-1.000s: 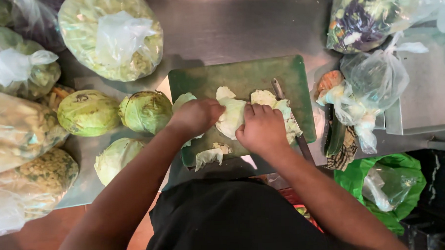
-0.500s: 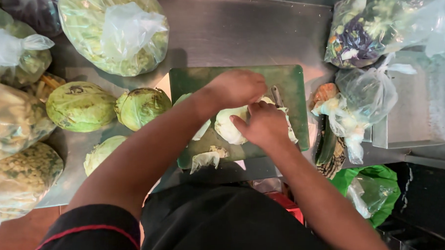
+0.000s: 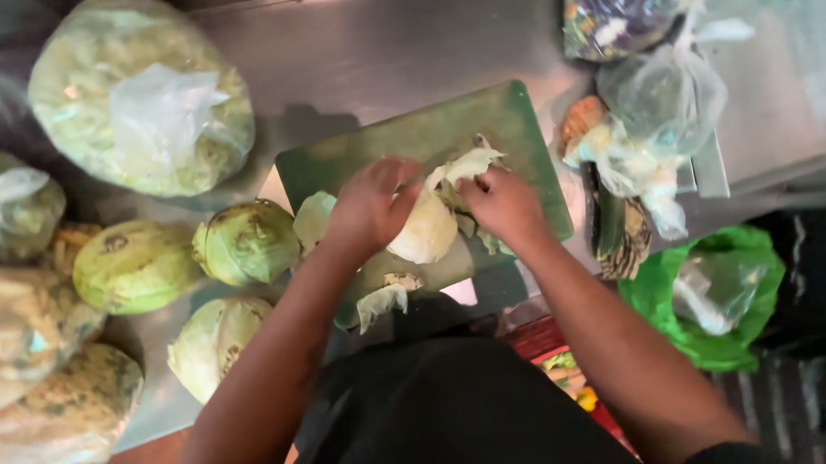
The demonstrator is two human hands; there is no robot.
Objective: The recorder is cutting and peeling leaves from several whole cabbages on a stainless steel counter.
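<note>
Since the earlier frame, the left hand (image 3: 375, 204) has been drawn back onto the pale cabbage (image 3: 428, 227). It is gripped by both hands' fingers at frame centre on the green cutting board (image 3: 410, 136), the right hand (image 3: 502, 204) pulling a leaf (image 3: 466, 166). Whole cabbages (image 3: 246, 241) are seen at left on the desk (image 3: 370, 50).

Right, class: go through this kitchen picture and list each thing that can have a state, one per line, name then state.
Left hand: gripping the cabbage on the board.
Right hand: on the cabbage's loose leaves.
Cabbage: pale, outer leaves partly pulled away.
Cutting board: flat, leaf scraps on it.
Whole cabbages: green, uncut, beside the board.
Big bag of greens: knotted shut.
Clear bag: tied.
Green bag: open at the top.
</note>
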